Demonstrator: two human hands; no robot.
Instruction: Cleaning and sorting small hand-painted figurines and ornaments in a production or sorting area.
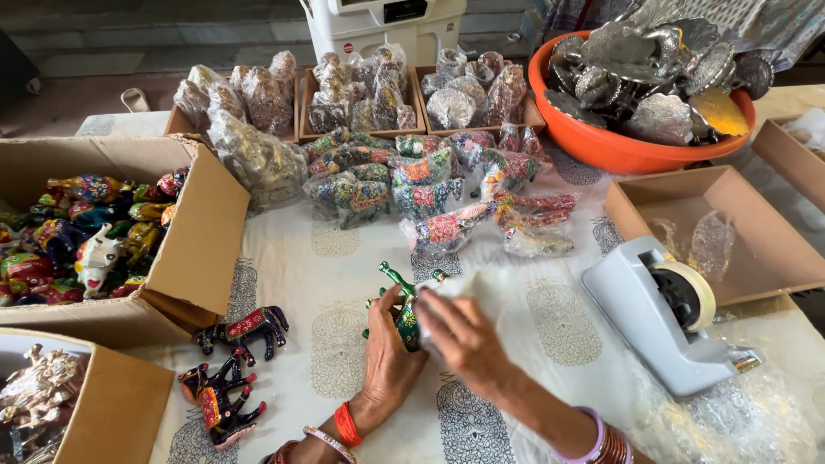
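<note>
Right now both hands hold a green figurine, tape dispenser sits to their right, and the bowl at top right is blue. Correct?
Not quite: the bowl is orange, as the head view shows. Both hands, left and right, do hold the green figurine, with the tape dispenser to their right.

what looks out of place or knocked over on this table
Two painted horse figurines lie loose near the cardboard box; the lower one is tipped on its side. Wrapped figurines sit in a loose pile. Nothing looks broken. The left hand and right hand hold a green figurine.
</note>
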